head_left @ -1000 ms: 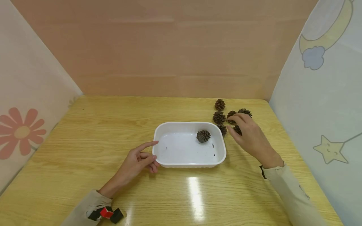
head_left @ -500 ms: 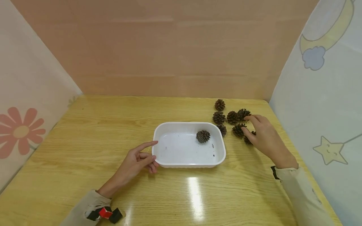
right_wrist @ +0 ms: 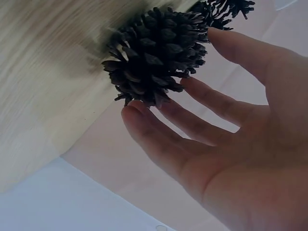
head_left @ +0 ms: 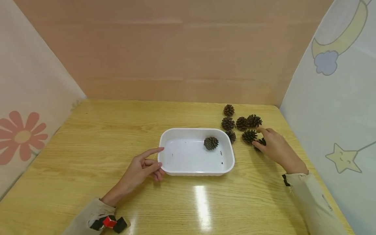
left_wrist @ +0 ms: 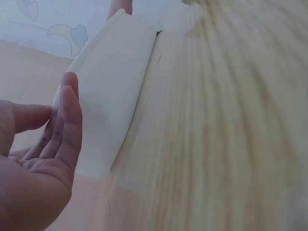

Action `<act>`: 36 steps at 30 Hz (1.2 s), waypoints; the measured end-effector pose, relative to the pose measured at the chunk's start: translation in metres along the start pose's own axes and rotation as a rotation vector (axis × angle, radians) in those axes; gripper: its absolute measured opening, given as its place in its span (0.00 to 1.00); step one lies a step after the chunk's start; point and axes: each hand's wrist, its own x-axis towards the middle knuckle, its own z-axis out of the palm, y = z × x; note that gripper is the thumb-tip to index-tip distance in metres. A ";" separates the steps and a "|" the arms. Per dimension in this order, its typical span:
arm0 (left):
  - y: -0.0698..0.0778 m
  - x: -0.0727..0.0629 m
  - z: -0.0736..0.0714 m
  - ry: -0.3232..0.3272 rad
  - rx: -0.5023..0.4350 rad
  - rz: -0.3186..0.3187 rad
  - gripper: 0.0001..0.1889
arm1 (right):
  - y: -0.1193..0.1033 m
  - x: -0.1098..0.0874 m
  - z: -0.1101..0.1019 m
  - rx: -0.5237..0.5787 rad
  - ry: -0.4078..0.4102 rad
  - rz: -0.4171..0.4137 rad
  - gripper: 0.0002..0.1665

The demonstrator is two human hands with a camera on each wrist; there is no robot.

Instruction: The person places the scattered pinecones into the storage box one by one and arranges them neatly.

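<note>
My left hand (head_left: 139,168) pinches the left rim of a white plastic tray (head_left: 195,172); the left wrist view shows the thumb on one side of the tray's wall (left_wrist: 113,72) and fingers on the other. One pine cone (head_left: 211,143) lies inside the tray, towards its right end. Right of the tray, my right hand (head_left: 274,147) is spread at the nearest pine cone (head_left: 260,142) on the table. In the right wrist view its slightly bent fingers and thumb surround that cone (right_wrist: 156,55), the fingertips at its edge; how firmly they touch, I cannot tell.
Several more pine cones (head_left: 249,136) lie on the wooden table (head_left: 123,120) behind and right of the tray, one partly hidden by its corner. A back panel (head_left: 182,58) and patterned side panels (head_left: 332,107) enclose the table. Dark crumbs dot the tray floor.
My right hand has moved right and towards me, from over the group of cones to the nearest cone, its fingers drawing in around it. The left hand stays on the tray.
</note>
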 end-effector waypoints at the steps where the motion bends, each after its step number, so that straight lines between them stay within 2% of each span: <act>1: 0.000 0.000 0.000 0.002 -0.001 -0.003 0.29 | 0.001 0.000 0.001 0.003 -0.004 0.002 0.36; 19: -0.001 0.000 0.001 0.007 -0.002 -0.001 0.29 | 0.014 0.006 0.006 0.001 -0.052 0.012 0.39; 32: -0.004 -0.001 -0.001 0.000 -0.009 0.004 0.29 | 0.009 0.000 -0.003 0.030 -0.015 0.011 0.29; 36: -0.004 -0.001 0.000 0.005 -0.011 -0.003 0.30 | 0.006 -0.002 -0.007 0.034 0.024 -0.008 0.26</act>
